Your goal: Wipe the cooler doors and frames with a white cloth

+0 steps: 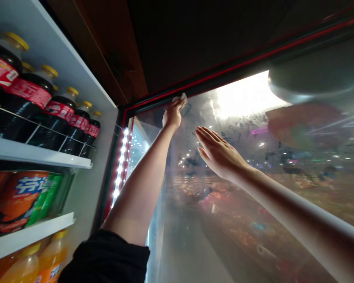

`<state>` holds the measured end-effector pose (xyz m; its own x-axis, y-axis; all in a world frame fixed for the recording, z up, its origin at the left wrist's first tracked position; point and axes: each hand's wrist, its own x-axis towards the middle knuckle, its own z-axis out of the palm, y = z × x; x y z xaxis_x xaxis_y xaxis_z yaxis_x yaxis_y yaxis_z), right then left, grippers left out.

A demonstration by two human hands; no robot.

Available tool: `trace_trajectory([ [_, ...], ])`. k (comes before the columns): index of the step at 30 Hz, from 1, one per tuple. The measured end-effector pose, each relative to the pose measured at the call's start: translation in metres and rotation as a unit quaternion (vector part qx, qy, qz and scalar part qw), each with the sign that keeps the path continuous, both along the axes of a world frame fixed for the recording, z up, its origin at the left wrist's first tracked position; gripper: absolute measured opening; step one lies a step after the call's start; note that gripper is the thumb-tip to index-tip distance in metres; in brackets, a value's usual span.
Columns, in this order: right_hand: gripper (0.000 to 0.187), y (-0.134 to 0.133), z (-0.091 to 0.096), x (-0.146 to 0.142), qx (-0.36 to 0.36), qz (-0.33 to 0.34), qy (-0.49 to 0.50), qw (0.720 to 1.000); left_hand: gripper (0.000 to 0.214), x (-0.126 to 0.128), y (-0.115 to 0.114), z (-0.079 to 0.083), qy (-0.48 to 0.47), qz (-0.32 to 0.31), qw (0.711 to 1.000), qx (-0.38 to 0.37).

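My left hand [173, 113] reaches up to the top left corner of a fogged glass fridge door [253, 188] and presses a small white cloth [181, 98] against the pane just under the red-trimmed frame [230, 67]. Its fingers are closed round the cloth. My right hand [220, 153] is lower and to the right, fingers stretched out together, lying flat against the glass and holding nothing.
Open fridge shelves on the left hold dark cola bottles [32, 98] with yellow caps, orange and green bottles [23, 196] below, and orange soda bottles [44, 263] at the bottom. A strip of white lights [119, 169] runs down the door's hinge side. Reflections of lamps show in the glass.
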<state>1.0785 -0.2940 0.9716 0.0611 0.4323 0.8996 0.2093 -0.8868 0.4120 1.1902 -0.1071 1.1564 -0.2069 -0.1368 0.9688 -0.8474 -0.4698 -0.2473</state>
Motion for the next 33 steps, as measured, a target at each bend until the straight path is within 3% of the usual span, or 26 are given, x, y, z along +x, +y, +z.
trace_trajectory([
  [2, 0.068, -0.015, 0.001, -0.013, 0.004, -0.004, -0.019, 1.000, 0.062, -0.004, -0.018, -0.001, -0.004, -0.013, 1.000, 0.012],
  [4, 0.068, -0.037, 0.001, -0.027, 0.009, -0.020, -0.044, 0.999, 0.060, -0.005, -0.030, -0.014, -0.036, -0.034, 0.997, 0.062],
  [8, 0.069, -0.083, 0.002, -0.046, 0.034, -0.065, -0.078, 0.994, 0.062, -0.001, -0.023, -0.037, -0.069, -0.046, 0.990, 0.114],
  [12, 0.070, -0.108, -0.002, -0.046, 0.050, -0.097, -0.068, 0.992, 0.066, -0.009, -0.027, -0.018, -0.008, -0.030, 0.999, 0.019],
  [15, 0.071, -0.110, -0.006, -0.042, 0.049, -0.108, -0.055, 0.991, 0.065, -0.025, -0.057, -0.002, 0.012, -0.022, 0.999, -0.019],
  [18, 0.072, -0.110, -0.009, -0.039, 0.050, -0.109, -0.056, 0.991, 0.070, -0.035, -0.082, -0.013, -0.020, -0.031, 0.999, 0.036],
  [21, 0.074, -0.110, -0.009, -0.038, 0.048, -0.107, -0.054, 0.992, 0.071, -0.034, -0.079, -0.034, -0.045, -0.033, 0.995, 0.085],
  [23, 0.077, -0.109, -0.009, -0.038, 0.046, -0.104, -0.056, 0.992, 0.071, -0.031, -0.067, -0.037, -0.034, -0.032, 0.995, 0.091],
  [26, 0.077, -0.106, -0.009, -0.038, 0.055, -0.114, -0.056, 0.990, 0.069, -0.031, -0.059, -0.021, -0.004, -0.036, 0.998, 0.050],
  [29, 0.077, -0.103, -0.010, -0.038, 0.067, -0.134, -0.052, 0.987, 0.065, -0.040, -0.077, -0.003, 0.031, -0.030, 0.999, -0.005],
  [31, 0.079, -0.102, -0.011, -0.037, 0.064, -0.140, -0.053, 0.987, 0.065, -0.048, -0.094, -0.003, 0.028, -0.034, 0.999, 0.000],
  [33, 0.081, -0.103, -0.011, -0.035, 0.057, -0.138, -0.057, 0.987, 0.068, -0.052, -0.103, -0.013, 0.004, -0.043, 0.998, 0.040],
])
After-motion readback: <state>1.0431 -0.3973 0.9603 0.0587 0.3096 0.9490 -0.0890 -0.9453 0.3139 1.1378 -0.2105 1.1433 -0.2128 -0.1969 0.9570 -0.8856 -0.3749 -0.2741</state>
